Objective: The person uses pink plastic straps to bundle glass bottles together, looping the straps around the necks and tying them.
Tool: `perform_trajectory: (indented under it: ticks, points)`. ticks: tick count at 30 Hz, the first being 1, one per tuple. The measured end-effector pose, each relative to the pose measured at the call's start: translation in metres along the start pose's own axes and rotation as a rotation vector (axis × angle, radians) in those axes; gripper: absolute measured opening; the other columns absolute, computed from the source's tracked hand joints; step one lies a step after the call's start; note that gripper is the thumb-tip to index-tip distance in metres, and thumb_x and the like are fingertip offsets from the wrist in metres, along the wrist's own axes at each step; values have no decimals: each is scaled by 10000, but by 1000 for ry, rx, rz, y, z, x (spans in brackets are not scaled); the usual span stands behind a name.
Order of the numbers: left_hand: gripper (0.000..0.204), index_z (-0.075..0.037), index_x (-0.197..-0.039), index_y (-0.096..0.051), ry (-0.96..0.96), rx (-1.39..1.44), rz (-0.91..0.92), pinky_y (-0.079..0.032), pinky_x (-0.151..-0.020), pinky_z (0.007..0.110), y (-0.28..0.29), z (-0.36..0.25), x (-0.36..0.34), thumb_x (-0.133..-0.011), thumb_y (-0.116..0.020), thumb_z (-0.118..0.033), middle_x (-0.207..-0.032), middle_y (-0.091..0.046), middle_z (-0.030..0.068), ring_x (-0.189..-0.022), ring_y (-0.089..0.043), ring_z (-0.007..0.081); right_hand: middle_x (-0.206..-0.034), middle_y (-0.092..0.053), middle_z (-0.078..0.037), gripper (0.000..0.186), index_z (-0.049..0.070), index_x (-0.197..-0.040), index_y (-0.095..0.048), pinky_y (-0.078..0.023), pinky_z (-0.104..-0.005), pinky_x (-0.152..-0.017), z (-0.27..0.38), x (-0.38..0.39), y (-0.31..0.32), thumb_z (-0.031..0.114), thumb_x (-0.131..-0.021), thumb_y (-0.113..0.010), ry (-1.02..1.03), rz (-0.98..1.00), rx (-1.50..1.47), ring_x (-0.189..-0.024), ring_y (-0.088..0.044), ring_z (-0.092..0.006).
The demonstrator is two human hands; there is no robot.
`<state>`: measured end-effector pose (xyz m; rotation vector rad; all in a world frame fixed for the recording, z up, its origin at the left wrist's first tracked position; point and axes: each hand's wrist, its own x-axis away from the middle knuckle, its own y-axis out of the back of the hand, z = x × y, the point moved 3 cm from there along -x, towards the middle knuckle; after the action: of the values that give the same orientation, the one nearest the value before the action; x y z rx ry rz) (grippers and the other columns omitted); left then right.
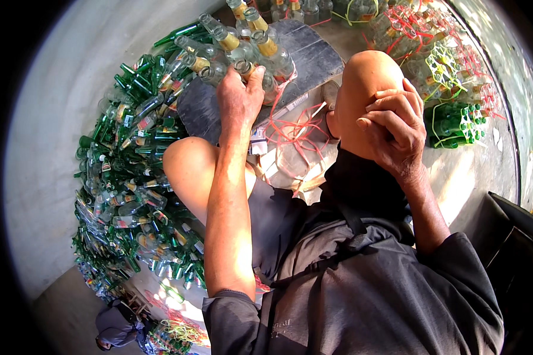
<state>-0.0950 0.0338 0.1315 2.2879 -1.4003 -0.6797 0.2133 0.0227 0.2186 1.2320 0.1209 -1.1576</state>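
My left hand [239, 94] is closed on the neck of a clear glass bottle [247, 68] at the near side of a group of clear bottles with yellow labels [269, 49]. They stand or lean together on a dark board [314, 56], with red strapping round their right side. Loose red strapping [296, 133] lies below, between my legs. My right hand [397, 121] rests on my right knee [370, 71], its fingers bent and somewhat apart, with nothing visible in them.
A large heap of mostly green bottles [124, 154] lies along the pale wall [41, 136] at left. Strapped bundles of clear bottles [397, 35] and green bottles [456, 124] stand at right. Another person [115, 325] is at lower left, near more strapping.
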Motion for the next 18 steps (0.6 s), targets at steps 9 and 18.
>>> perform_trajectory:
  ticks: [9,18]
  points:
    - [241,-3,-1042,-674,-24,-49,-46,-577,-597,373,3,-4,9,-988,-742,-227,-819,-754,127,-653,-762,230,-914,-681,-51,159,99,-899,-733,-437,-533,-1109,3,-27,6,101,-772,-827,-6,71,-72,-962,-677,-278]
    - [268,0,-1049,-650,-5,-33,-83,-572,-689,444,6,-10,8,-968,-739,-239,-855,-742,195,-813,-757,382,-981,-700,-160,229,28,-1100,-694,-580,-426,-773,16,-182,-78,81,-885,-751,164,168,-306,-888,-731,-342]
